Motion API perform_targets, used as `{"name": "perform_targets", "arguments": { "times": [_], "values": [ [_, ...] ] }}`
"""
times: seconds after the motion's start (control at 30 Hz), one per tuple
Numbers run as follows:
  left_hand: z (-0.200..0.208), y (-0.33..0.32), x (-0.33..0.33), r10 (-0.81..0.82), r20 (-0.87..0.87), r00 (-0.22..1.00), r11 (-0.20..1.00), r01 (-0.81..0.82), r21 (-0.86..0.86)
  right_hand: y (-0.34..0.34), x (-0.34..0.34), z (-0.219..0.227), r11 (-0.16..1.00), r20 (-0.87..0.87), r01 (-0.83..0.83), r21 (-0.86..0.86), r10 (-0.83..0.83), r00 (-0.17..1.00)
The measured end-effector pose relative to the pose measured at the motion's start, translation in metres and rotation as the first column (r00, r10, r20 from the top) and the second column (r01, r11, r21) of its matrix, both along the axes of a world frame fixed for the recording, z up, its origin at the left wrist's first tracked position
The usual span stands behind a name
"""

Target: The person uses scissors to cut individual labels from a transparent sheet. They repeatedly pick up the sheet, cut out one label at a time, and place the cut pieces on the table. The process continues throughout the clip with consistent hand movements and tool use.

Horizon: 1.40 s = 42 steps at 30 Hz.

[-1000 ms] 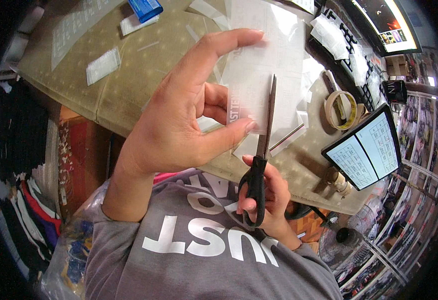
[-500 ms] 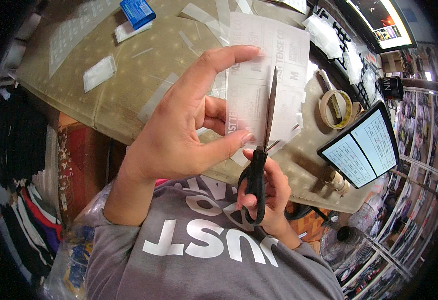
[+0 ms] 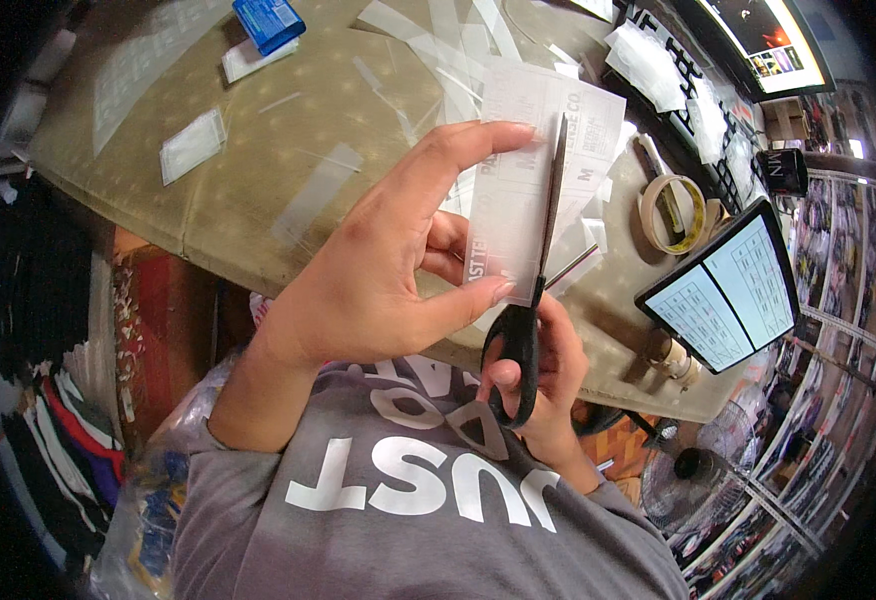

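My left hand (image 3: 363, 265) holds a pale, thin sheet with faint grey print (image 3: 506, 205) by its left part, thumb low and index finger high. My right hand (image 3: 560, 385) has its fingers through the black handles of a pair of scissors (image 3: 518, 350). Their blades stand apart: one lies in front of the sheet, pointing away from me, while the other's tip shows to the right behind it. Along the blades the sheet is split from its near edge, and its right part slants away. My right fingers are partly hidden by the handles.
Clear strips (image 3: 318, 195) and small packets (image 3: 193, 147) lie on the table beside a blue pack (image 3: 270, 25). At the right are a tape roll (image 3: 673, 215), a tilted tablet (image 3: 723, 290), a keyboard (image 3: 698, 95) under plastic pieces, and a monitor (image 3: 763, 40). A fan (image 3: 698, 465) stands below.
Both hands have shifted slightly right, and the sheet has come a little nearer to me. The scissor blades are wider apart, and the sheet's right part has swung outward.
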<state>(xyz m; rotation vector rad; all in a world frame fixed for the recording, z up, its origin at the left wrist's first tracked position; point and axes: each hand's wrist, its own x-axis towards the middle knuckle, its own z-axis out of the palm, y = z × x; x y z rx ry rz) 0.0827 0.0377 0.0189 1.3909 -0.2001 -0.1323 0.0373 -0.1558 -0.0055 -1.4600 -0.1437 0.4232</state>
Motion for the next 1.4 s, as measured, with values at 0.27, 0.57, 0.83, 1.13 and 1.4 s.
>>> {"name": "perform_targets", "arguments": {
  "times": [0.27, 0.57, 0.83, 1.13, 1.4],
  "values": [
    [-0.008, -0.003, 0.000, -0.008, -0.074, 0.997, 0.999, 0.004, -0.050, 0.001, 0.001, 0.001, 0.997, -0.065, 0.032, -0.070, -0.037, 0.997],
    [-0.013, 0.001, -0.003, -0.093, -0.224, 0.970, 0.986, 0.060, -0.153, 0.000, 0.011, 0.001, 0.993, -0.133, 0.116, -0.026, -0.118, 0.984],
    [-0.013, 0.037, 0.008, -0.412, 0.065, 0.909, 0.881, 0.379, 0.283, 0.000, 0.049, 0.011, 0.956, -0.083, 0.284, 0.071, -0.278, 0.957],
    [-0.008, 0.054, -0.003, -0.263, 0.000, 0.965, 0.947, 0.258, 0.193, 0.013, 0.059, 0.014, 0.975, -0.172, 0.220, 0.036, -0.211, 0.962],
    [-0.002, 0.056, -0.005, -0.241, -0.031, 0.970, 0.951, 0.242, 0.192, 0.022, 0.052, 0.008, 0.958, -0.130, 0.282, 0.058, -0.273, 0.953]
  ]
}}
